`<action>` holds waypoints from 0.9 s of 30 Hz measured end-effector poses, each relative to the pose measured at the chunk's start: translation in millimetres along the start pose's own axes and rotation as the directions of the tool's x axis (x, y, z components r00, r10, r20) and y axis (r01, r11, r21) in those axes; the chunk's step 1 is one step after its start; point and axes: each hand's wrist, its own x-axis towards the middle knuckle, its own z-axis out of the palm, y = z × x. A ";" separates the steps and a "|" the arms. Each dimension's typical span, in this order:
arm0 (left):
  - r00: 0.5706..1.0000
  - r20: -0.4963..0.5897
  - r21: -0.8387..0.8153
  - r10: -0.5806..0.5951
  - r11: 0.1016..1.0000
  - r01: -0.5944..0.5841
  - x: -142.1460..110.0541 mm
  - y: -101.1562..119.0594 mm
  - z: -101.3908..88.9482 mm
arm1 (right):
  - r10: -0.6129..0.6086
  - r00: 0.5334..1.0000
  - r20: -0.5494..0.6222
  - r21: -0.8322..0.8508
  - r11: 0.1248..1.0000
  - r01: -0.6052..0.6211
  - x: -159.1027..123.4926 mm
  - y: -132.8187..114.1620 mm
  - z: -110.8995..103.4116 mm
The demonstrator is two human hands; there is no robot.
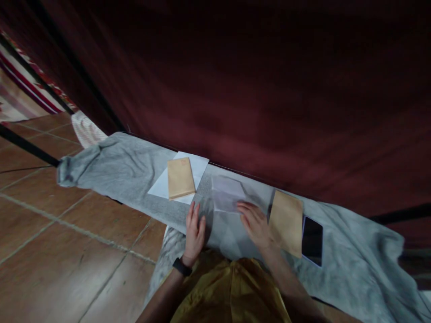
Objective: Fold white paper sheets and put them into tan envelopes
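Observation:
A pale, thin folded sheet of paper is in front of me, slightly blurred, over the grey cloth. My right hand has its fingertips closed on the sheet's lower right corner; the thumb's contact is partly hidden. To the left, my left hand hovers near the front edge, fingers apart and holding nothing. Just beyond it lies a stack of brown envelopes, on top of white paper. Right of my right hand, another brown envelope lies flat, partly behind my forearm.
A dark-screened phone lies beside the right envelope. Grey cloth covers the narrow surface, wrinkled at both ends. A dark red curtain hangs along its far edge. Black poles and tiled floor are at the left.

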 end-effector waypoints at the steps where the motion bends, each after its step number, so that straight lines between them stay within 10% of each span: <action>1: 1.000 -0.014 -0.010 -0.008 1.000 0.007 1.1 -4.1 -5.5 | -0.041 0.998 0.056 -0.014 0.999 0.042 -10.5 0.1 6.4; 7: 0.967 0.230 -0.002 0.110 0.994 -0.113 22.1 -10.8 -15.0 | -0.067 0.972 0.224 -0.062 0.995 0.083 -72.7 8.0 39.1; 15: 0.535 0.733 -0.085 0.420 0.837 -0.540 55.1 27.6 62.9 | 0.049 0.984 0.171 -0.106 0.994 -0.031 -86.2 17.7 46.8; 22: 0.614 0.718 -0.079 0.327 0.916 -0.394 67.5 10.7 71.0 | 0.078 0.982 0.170 -0.010 0.997 -0.077 -85.8 19.5 46.7; 27: 0.725 0.685 -0.308 0.069 0.930 0.202 62.9 -7.5 6.5 | 0.158 0.979 0.132 0.080 0.982 -0.169 -70.0 24.0 34.1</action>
